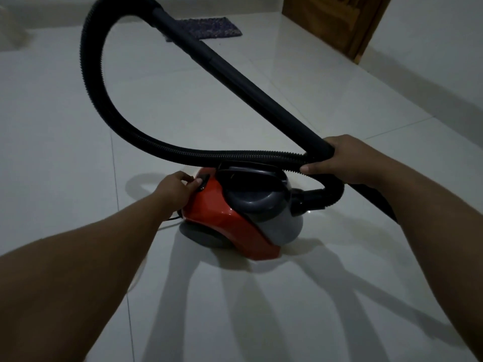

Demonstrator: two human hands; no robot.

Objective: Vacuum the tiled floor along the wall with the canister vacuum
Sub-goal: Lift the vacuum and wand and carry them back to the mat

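My left hand [173, 188] has fingertips on the dark switch [203, 182] at the rear of the red-and-grey plastic canister vacuum [235, 218] on the white tiled floor [65, 152]. My right hand [347, 160] is curled round the black rigid wand [235, 74] and black ribbed hose [90, 74] together. The wand's long axis runs away up-left; the wall [431, 48] lies far right, so I'd judge the right hand swings it there.

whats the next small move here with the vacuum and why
Probably press the black switch on the red canister. The left hand already has its fingertips on that switch, the right hand holds the wand and hose together, and the wand is up off the floor, so cleaning likely hasn't begun. Whether it is already running cannot be told.
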